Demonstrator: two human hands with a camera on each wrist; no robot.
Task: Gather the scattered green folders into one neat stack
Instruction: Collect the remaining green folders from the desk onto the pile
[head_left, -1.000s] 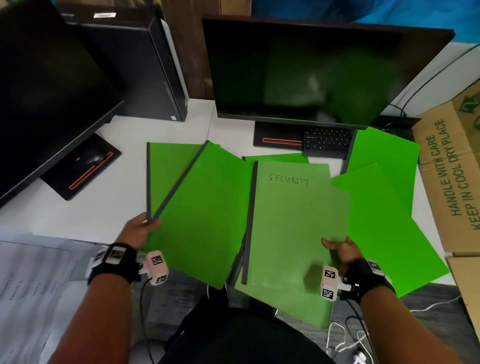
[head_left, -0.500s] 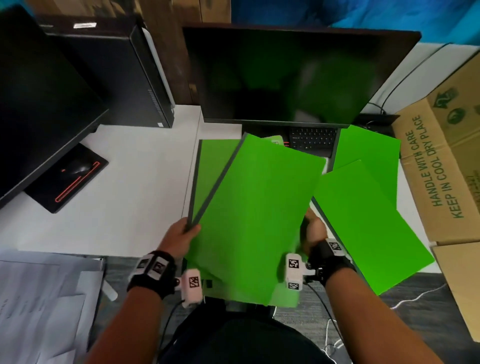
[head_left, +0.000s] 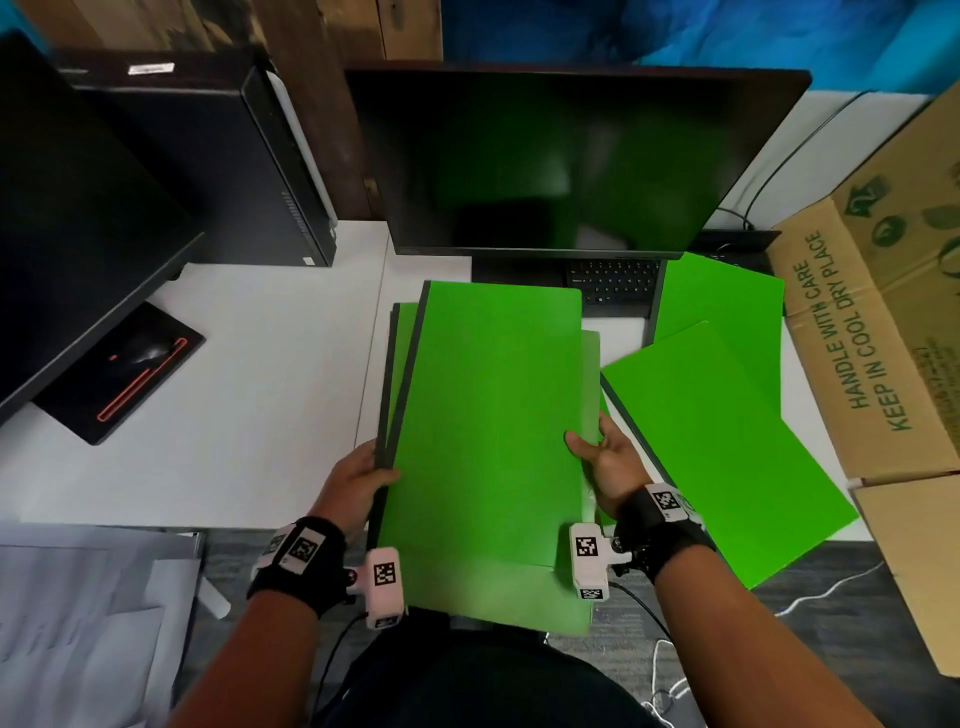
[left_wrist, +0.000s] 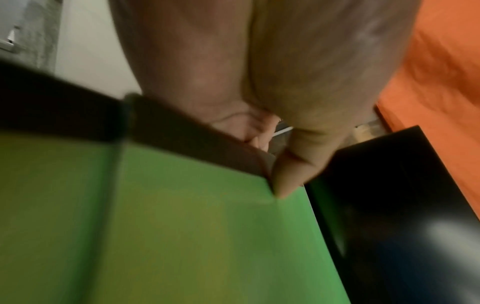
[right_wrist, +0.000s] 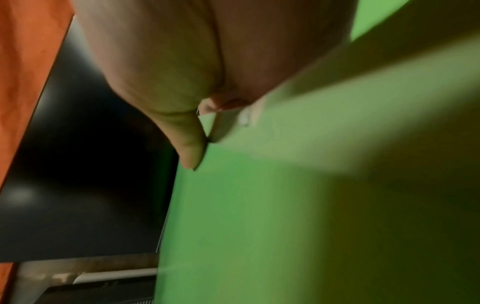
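Note:
A pile of green folders (head_left: 488, 415) with dark spines lies at the middle of the white desk (head_left: 249, 395), its near end hanging over the desk edge. My left hand (head_left: 363, 470) grips the pile's left spine side, thumb on top (left_wrist: 283, 185). My right hand (head_left: 597, 457) grips its right edge, and its thumb (right_wrist: 192, 152) rests on the top cover (right_wrist: 259, 226). The covers are slightly fanned, with a paler sheet sticking out at right. Two more green folders lie apart to the right: a near one (head_left: 727, 457) and a far one (head_left: 722, 312).
A dark monitor (head_left: 561, 156) stands just behind the pile, with a keyboard (head_left: 613, 280) under it. Left are a second monitor (head_left: 78, 234) and a PC tower (head_left: 208, 156). A cardboard box (head_left: 883, 322) borders the right side. Loose papers (head_left: 78, 623) lie at near left.
My left hand swung its folders rightward over the labelled folder in my right hand. Both hands now hold one overlapped pile, turned nearly straight.

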